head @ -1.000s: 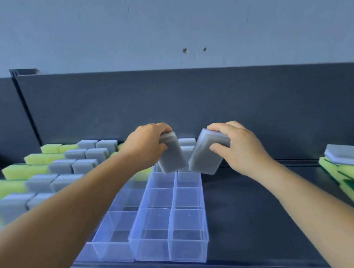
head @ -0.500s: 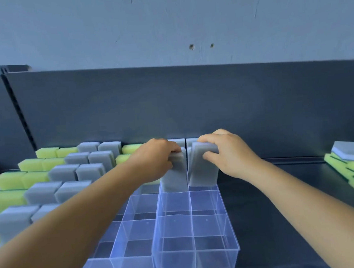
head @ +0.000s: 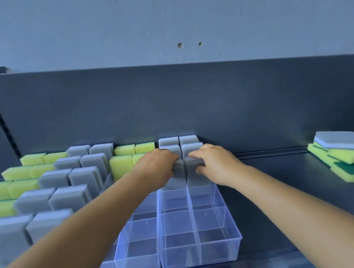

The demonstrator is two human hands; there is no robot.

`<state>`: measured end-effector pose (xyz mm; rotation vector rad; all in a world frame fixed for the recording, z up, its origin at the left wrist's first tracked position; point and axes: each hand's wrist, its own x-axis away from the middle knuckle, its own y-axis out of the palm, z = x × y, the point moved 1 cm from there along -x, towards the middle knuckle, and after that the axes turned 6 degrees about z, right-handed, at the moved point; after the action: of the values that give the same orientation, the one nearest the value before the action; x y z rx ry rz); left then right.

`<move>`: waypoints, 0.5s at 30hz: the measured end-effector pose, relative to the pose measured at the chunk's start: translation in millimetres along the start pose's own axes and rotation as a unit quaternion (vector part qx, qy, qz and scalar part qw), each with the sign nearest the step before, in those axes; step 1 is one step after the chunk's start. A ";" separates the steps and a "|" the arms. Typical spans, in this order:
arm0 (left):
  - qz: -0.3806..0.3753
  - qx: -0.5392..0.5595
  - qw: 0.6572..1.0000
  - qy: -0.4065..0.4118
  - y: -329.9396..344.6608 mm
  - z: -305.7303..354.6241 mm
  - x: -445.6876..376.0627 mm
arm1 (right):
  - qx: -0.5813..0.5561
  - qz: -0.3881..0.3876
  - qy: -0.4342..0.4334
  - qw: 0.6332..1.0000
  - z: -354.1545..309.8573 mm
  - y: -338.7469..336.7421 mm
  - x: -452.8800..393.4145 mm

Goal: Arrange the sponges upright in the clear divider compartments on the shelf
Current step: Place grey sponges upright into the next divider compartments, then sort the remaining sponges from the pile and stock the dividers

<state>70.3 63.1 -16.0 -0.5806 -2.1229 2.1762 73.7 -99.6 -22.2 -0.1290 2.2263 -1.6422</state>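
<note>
Inside adjacent compartments, two grey sponges, two hands.

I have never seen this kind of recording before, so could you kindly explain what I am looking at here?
There is no machine: a person wears a camera on the head, looking forward and down at their own bare arms. The left hand and right hand each hold a grey sponge, pressing the two upright, side by side, into the clear divider tray on a dark shelf. The tray's nearer compartments are empty. To the left stand rows of grey and yellow sponges already sorted. At the far right lies a loose stack of sponges waiting.
</note>
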 end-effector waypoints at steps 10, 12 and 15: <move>0.051 0.002 0.998 0.028 -14.2 25.1 10.1 | 0.017 0.023 0.011 1.000 7.7 -18.7 39.5; 0.055 0.006 0.997 0.046 -18.3 40.6 9.6 | 0.027 0.025 0.025 0.999 15.4 -25.7 51.5; 0.055 0.010 0.995 0.079 -19.9 67.7 5.8 | 0.039 0.033 0.047 0.998 35.2 -35.7 69.2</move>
<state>40.5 1.3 1.3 -0.8560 -2.0321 2.1222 16.6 -162.6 -14.1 0.0438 2.2060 -1.7290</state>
